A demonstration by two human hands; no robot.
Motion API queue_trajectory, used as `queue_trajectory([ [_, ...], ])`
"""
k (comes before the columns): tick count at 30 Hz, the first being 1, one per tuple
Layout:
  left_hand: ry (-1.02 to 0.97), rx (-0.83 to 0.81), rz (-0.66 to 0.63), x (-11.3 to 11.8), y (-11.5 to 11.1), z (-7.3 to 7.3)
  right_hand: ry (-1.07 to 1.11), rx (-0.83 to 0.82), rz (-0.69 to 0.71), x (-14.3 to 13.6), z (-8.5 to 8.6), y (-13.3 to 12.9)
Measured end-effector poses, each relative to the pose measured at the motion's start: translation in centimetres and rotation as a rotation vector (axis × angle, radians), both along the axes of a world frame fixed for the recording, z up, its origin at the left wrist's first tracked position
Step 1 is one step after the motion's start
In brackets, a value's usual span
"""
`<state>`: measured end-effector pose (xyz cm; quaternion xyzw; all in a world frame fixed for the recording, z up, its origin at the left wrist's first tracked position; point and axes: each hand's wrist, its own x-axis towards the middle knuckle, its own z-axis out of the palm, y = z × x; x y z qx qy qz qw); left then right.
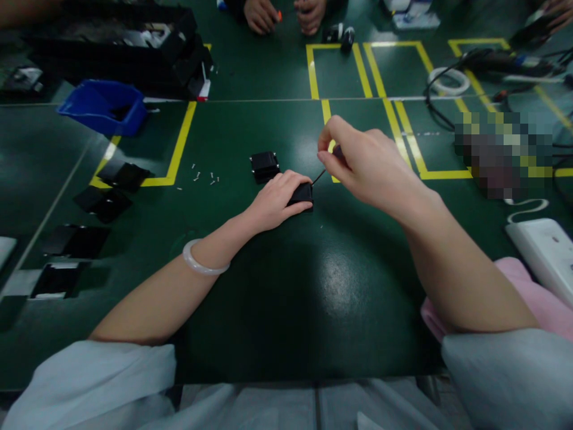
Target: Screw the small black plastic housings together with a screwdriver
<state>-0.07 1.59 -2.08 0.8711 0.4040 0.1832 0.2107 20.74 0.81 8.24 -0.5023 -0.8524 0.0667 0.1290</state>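
My left hand grips a small black box-shaped part against the table, fingers along its far side and thumb along its near side. In my right hand is a screwdriver, its handle mostly hidden by the fingers. The thin shaft slants down to the right end of the black part; the tip's exact contact cannot be made out. Just beyond my left hand lies a second black part with small bright bits at its corners. Several small screws lie scattered on the green table to the left.
Several black parts lie along the left. A blue bin and a black crate stand at the back left. Across the table are another person's hands. Cables, a white power strip and pink cloth lie right.
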Motion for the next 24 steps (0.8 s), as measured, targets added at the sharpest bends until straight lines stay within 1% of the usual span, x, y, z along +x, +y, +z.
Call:
queue_trajectory([
  [15,0.003,-0.009,0.002,0.12,-0.1,0.26,0.03,0.012,0.001,0.0,-0.12,0.03],
  [24,0.004,-0.004,0.005,0.01,-0.02,0.02,0.007,-0.021,-0.016,-0.13,0.1,-0.01],
])
